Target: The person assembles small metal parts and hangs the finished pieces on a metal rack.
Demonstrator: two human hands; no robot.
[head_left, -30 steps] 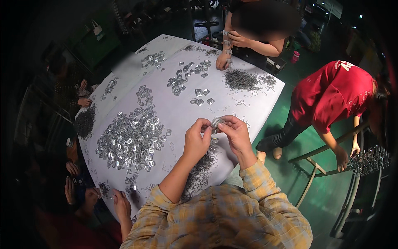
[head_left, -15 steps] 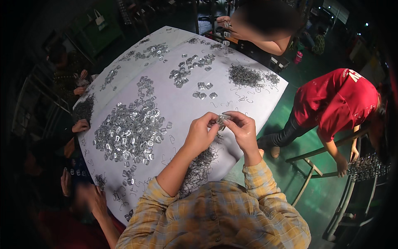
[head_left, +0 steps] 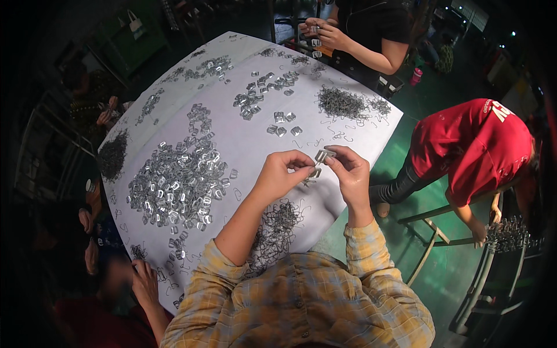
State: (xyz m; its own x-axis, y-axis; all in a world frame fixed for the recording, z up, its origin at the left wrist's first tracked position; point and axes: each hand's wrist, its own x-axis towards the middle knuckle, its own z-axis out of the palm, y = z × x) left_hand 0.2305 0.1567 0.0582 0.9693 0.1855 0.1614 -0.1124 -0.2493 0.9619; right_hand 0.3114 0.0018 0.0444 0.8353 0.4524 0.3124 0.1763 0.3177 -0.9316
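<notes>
Above the near right part of the white table, my right hand (head_left: 353, 174) pinches a shiny metal buckle (head_left: 325, 155) between thumb and fingers. My left hand (head_left: 282, 172) is closed in a pinch close beside it, its fingertips almost meeting the buckle; what they grip is too small to make out. Another metal buckle (head_left: 315, 172) shows just under the fingertips, and I cannot tell how it is joined. Below my left forearm lies a tangled pile of dark wire hooks (head_left: 281, 223). A large heap of silvery buckles (head_left: 174, 188) spreads to the left.
More buckles (head_left: 280, 118) and a pile of hooks (head_left: 342, 103) lie farther back on the white table (head_left: 243, 151). People work around it; a co-worker in red (head_left: 478, 139) bends over a metal frame (head_left: 429, 255) at the right. Another person's hand (head_left: 145, 284) rests at the left edge.
My hands have moved apart a little, the right one shifting right and up with the buckle. The co-worker at the back has straightened, and a hand at the left edge has drawn back.
</notes>
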